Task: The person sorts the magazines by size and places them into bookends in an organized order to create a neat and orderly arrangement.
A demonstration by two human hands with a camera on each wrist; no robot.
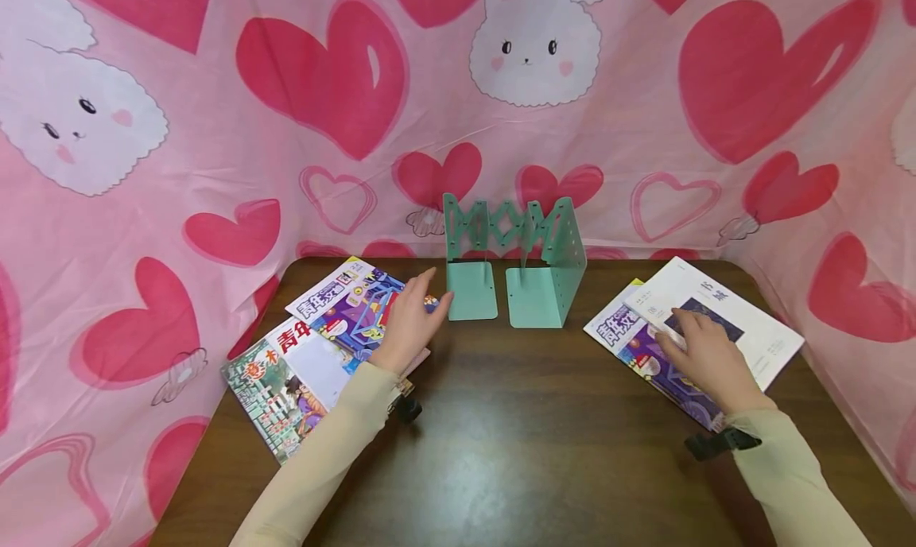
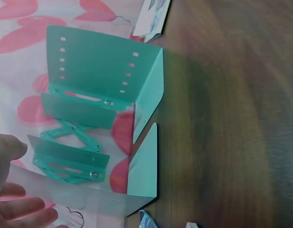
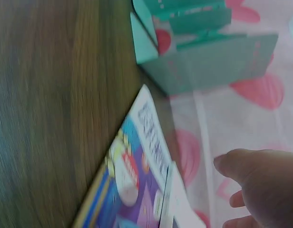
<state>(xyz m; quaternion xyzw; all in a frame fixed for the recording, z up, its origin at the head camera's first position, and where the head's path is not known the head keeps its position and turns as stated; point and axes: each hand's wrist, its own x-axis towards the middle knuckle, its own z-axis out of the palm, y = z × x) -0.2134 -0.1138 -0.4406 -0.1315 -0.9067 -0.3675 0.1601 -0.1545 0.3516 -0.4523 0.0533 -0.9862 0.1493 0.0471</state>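
Observation:
In the head view my left hand [image 1: 409, 324] is over the right edge of a purple-covered magazine [image 1: 361, 312], its fingers loosely extended toward a green expandable bookend rack [image 1: 540, 296]. The left wrist view shows that hand's relaxed fingers [image 2: 27, 211] beside the rack's near end plate, gripping nothing. At the right, my right hand [image 1: 708, 364] hovers with loose fingers over a white-covered book [image 1: 758, 324] and a second purple magazine [image 1: 661, 368] partly beneath it. The right wrist view shows this hand's thumb and fingers apart, holding nothing.
Under the left purple magazine lie other magazines, including one with a green-patterned cover [image 1: 268, 396]. The rack stands near the back edge of the brown wooden table [image 1: 501, 444]. A pink heart-patterned cloth [image 1: 615, 141] hangs behind and around the table.

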